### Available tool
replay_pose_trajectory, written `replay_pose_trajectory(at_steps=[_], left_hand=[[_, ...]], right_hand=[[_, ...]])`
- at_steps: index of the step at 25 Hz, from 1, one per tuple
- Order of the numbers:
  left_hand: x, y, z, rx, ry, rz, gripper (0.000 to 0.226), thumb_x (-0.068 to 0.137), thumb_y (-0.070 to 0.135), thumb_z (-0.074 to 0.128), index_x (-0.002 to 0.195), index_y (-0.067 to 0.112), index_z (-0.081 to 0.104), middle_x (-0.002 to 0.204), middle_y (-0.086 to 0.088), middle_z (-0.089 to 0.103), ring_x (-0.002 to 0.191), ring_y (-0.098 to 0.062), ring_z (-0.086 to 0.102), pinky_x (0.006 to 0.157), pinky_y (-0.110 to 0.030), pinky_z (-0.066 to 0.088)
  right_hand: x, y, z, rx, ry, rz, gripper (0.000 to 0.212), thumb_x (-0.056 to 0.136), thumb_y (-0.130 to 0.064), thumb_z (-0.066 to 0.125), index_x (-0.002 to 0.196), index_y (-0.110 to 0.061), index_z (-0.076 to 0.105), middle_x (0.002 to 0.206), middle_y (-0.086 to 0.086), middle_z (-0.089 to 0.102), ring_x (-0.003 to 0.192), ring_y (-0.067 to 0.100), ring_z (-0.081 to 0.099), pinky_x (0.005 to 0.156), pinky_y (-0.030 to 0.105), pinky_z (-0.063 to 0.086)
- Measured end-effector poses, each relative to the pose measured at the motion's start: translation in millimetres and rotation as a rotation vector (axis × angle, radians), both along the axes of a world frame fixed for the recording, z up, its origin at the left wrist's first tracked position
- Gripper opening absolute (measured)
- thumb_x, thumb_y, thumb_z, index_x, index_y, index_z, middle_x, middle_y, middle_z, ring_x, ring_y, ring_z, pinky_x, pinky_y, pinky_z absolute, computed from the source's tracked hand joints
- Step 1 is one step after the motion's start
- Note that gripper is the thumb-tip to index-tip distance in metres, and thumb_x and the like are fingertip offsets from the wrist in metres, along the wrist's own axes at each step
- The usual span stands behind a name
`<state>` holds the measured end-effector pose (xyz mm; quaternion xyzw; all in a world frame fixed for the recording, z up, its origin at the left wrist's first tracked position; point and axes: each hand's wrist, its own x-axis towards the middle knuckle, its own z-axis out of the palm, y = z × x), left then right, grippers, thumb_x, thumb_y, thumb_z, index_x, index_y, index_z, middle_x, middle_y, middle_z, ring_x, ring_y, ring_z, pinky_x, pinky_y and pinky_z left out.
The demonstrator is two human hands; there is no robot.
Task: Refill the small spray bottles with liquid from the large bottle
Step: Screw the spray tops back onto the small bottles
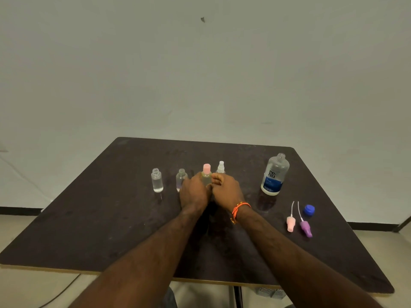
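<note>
Lower body of the pink-capped bottle (206, 177) hidden behind both hands, left hand (194, 192), right hand (225, 190), white-topped spray bottle (221, 167) hidden below its neck, fingertips out of sight, small print on the large bottle (275, 175) unreadable, forearms cut off at the bottom edge.

A dark table (93, 230) stands against a pale wall (200, 74), with a black cable (64, 290) on the floor below.
</note>
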<state>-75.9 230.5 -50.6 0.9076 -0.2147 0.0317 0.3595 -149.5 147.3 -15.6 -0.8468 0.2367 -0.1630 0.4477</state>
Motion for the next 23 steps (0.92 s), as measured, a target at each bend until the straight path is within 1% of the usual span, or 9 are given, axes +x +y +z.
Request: replay_pose_trajectory(at_steps=[2,4,8,11,14,16,18,20,23], left_hand=[[2.1,-6.5,-2.5,0.032,0.04,0.014,0.022,0.099,0.035,0.058,0.11,0.017,0.065,0.105,-0.006,0.074,0.106,-0.03,0.067,0.084,-0.042,0.054],[3.8,-11.2,-5.2,0.056,0.074,0.038,0.024,0.103,0.033,0.053,0.116,0.015,0.062,0.11,-0.008,0.073,0.108,-0.032,0.067,0.081,-0.042,0.053],[0.7,-9.4,-9.0,0.039,0.096,0.06,0.032,0.103,0.031,0.056,0.129,0.011,0.057,0.113,-0.01,0.073,0.11,-0.033,0.068,0.085,-0.045,0.056],[-9.1,-0.7,-5.0,-0.003,0.042,0.08,0.024,0.097,0.028,0.063,0.116,0.012,0.063,0.105,-0.008,0.073,0.1,-0.032,0.069,0.086,-0.046,0.058],[-22.5,17.6,5.9,-0.06,-0.039,0.142,0.009,0.09,0.024,0.063,0.094,0.016,0.065,0.089,-0.004,0.07,0.087,-0.03,0.069,0.082,-0.045,0.058],[-21.7,33.5,9.7,-0.14,-0.08,0.199,0.01,0.086,0.018,0.066,0.094,0.017,0.061,0.087,0.0,0.066,0.085,-0.026,0.067,0.08,-0.044,0.058],[-14.3,48.0,10.3,-0.201,-0.085,0.222,0.023,0.087,0.016,0.071,0.108,0.013,0.061,0.103,-0.004,0.066,0.097,-0.025,0.066,0.085,-0.043,0.057],[-4.0,57.3,9.2,-0.211,-0.044,0.212,0.045,0.09,0.015,0.075,0.131,0.009,0.058,0.125,-0.011,0.066,0.116,-0.029,0.064,0.098,-0.041,0.055],[11.5,61.7,3.7,-0.182,0.062,0.135,0.071,0.093,0.013,0.075,0.156,0.004,0.041,0.154,-0.015,0.053,0.142,-0.031,0.051,0.115,-0.039,0.043]], right_hand=[[0.8,-1.2,-6.4,0.011,-0.005,0.007,0.043,0.086,0.004,0.052,0.122,-0.013,0.07,0.113,-0.001,0.074,0.109,0.01,0.065,0.097,0.019,0.046],[-0.2,-0.1,-10.0,0.03,-0.014,0.027,0.046,0.088,0.005,0.052,0.129,-0.011,0.065,0.116,-0.003,0.072,0.11,0.006,0.064,0.095,0.013,0.042],[-1.3,2.4,-11.8,0.045,-0.021,0.056,0.05,0.089,0.007,0.05,0.134,-0.011,0.062,0.119,-0.003,0.069,0.107,0.003,0.06,0.104,0.019,0.042],[-4.8,3.0,-13.5,0.009,-0.058,-0.062,0.046,0.086,0.001,0.055,0.129,-0.011,0.064,0.122,0.001,0.07,0.115,0.014,0.064,0.104,0.027,0.047],[-14.4,9.4,-14.6,-0.078,-0.092,-0.153,0.032,0.082,0.0,0.058,0.107,-0.015,0.07,0.105,-0.001,0.073,0.099,0.014,0.067,0.089,0.028,0.053],[-17.5,17.0,-16.6,-0.119,-0.12,-0.132,0.028,0.08,0.003,0.057,0.096,-0.017,0.07,0.097,-0.003,0.073,0.092,0.013,0.067,0.085,0.031,0.055],[-16.6,28.1,-18.5,-0.116,-0.14,-0.078,0.032,0.082,0.006,0.056,0.099,-0.017,0.072,0.101,-0.002,0.074,0.095,0.013,0.068,0.088,0.031,0.056],[-12.1,42.0,-17.7,-0.054,-0.139,0.035,0.043,0.083,0.011,0.051,0.116,-0.011,0.069,0.115,0.004,0.072,0.108,0.016,0.067,0.098,0.032,0.054],[5.6,59.8,-17.1,0.077,-0.089,0.138,0.051,0.084,0.014,0.042,0.132,0.004,0.055,0.131,0.017,0.063,0.123,0.028,0.06,0.108,0.042,0.047]])
